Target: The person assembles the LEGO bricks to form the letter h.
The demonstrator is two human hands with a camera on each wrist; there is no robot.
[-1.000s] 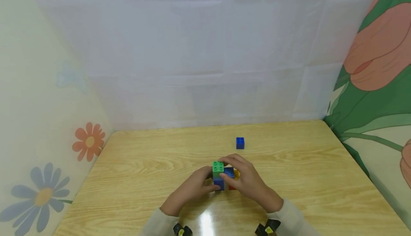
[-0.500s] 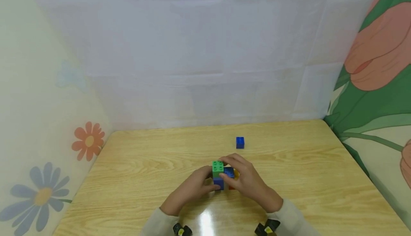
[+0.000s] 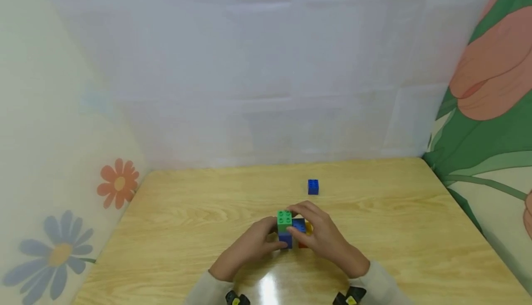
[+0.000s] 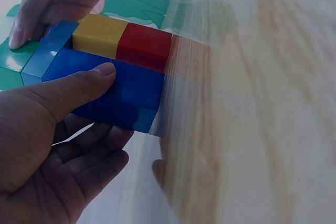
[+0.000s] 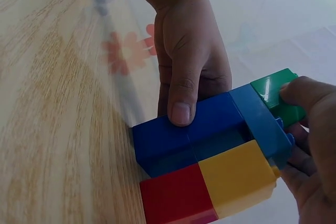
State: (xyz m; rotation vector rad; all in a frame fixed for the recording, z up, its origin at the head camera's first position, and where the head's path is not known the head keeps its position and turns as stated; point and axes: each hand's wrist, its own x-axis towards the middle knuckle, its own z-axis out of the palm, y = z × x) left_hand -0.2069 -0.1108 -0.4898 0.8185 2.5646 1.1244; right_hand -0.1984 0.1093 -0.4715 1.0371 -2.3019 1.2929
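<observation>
A small stack of toy building bricks stands on the table in front of me. My left hand [image 3: 257,241] grips its dark blue column [image 4: 131,85], thumb on one side and fingers on the other. Across the top lies a lighter blue brick [image 5: 258,121], reaching over toward the yellow side. The green brick [image 3: 284,221] sits at the very top, and my right hand [image 3: 326,236] pinches it between thumb and fingers. Beside the blue column, a yellow brick [image 5: 236,177] rests on a red one [image 5: 177,196]; in the head view my right hand partly hides both.
A separate blue brick [image 3: 313,187] lies farther back on the wooden table [image 3: 199,199]. Behind the table hangs a white cloth [image 3: 266,88]. Flower-patterned panels stand at the left and right sides.
The head view has shifted slightly. Both hands keep the same hold, and the bricks stay in place relative to them.
</observation>
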